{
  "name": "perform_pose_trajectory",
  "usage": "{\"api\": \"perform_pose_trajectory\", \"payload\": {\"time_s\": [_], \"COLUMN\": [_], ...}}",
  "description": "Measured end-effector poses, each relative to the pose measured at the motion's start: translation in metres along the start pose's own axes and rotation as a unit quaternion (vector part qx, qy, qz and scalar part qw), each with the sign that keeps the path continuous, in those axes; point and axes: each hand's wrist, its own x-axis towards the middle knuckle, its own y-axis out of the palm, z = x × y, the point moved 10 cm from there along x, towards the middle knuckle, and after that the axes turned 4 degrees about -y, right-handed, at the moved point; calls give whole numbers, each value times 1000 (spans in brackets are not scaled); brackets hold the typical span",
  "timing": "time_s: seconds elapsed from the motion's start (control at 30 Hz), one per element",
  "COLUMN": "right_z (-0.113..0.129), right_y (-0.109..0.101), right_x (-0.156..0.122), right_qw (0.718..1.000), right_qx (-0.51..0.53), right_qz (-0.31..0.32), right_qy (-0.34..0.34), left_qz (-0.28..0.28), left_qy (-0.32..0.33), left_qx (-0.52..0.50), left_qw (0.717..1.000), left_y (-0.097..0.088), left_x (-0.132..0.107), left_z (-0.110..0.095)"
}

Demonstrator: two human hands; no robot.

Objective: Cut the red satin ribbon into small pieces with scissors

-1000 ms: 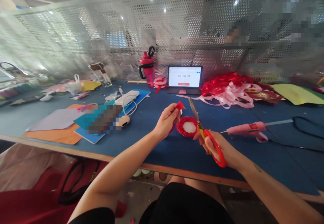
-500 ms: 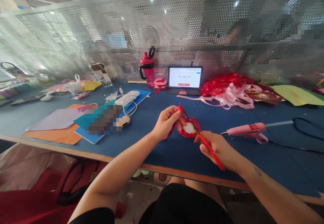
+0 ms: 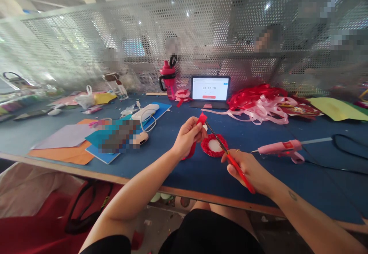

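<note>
My left hand [image 3: 188,136] pinches a red ribbon [image 3: 202,118], whose end sticks up above the fingertips. More of the ribbon hangs below that hand, near the table. Red-handled scissors [image 3: 237,167] are gripped in my right hand [image 3: 248,169], their dark blades pointing up and left, with the tips close to the ribbon end. Whether the blades touch the ribbon I cannot tell. Under the blades, a round piece with a ruffled red rim [image 3: 207,149] and a white centre lies on the blue table [image 3: 178,177].
A pink glue gun [image 3: 283,148] with a black cord lies at right. Red and pink ribbons [image 3: 261,100] are heaped behind it. A tablet [image 3: 210,89] and a pink bottle [image 3: 168,79] stand by the perforated metal screen [image 3: 138,35]. Coloured papers [image 3: 61,137] and a white power strip [image 3: 145,111] lie at left.
The ribbon end in my left hand now shows wider and flatter. My left hand has shifted slightly left, uncovering more of the round piece. My right hand with the scissors has barely moved.
</note>
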Motion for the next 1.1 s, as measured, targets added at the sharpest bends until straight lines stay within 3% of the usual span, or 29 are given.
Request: {"api": "perform_pose_trajectory", "payload": {"time_s": [0.1, 0.33, 1.1], "right_z": [0, 1, -2], "right_y": [-1, 0, 6], "right_x": [2, 2, 5], "right_qw": [1000, 999, 999], "right_qx": [-18, -26, 35], "right_qz": [-5, 24, 8], "right_qy": [2, 24, -22], "left_qz": [-8, 58, 46], "left_qy": [-5, -61, -85], "left_qx": [19, 45, 47], "left_qw": [1000, 995, 994], "left_y": [-2, 11, 9], "left_x": [-1, -6, -3], "left_z": [-1, 11, 17]}}
